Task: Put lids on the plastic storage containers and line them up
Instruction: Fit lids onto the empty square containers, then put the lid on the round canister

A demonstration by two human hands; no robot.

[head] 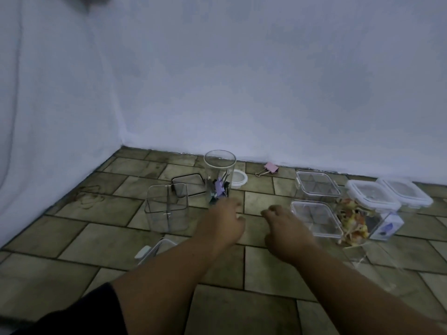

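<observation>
Worn olive-grey stone floor tiles [72, 274], backed by a draped white cloth backdrop [242, 81]. Near the cloth's foot, a pink metal binder clip [269, 168]; far left, thin brown loops [89, 197] flat on the tiles.

Bare floor [261, 192] runs open between my left hand [225, 221] and my right hand [287, 228], up toward the wall [242, 105], where a pink clip [268, 169] lies. The tall round jar [219, 170] stands just past my left hand, a square box [167, 211] to its left. Lidded boxes [314, 218] crowd close beside my right hand.
</observation>
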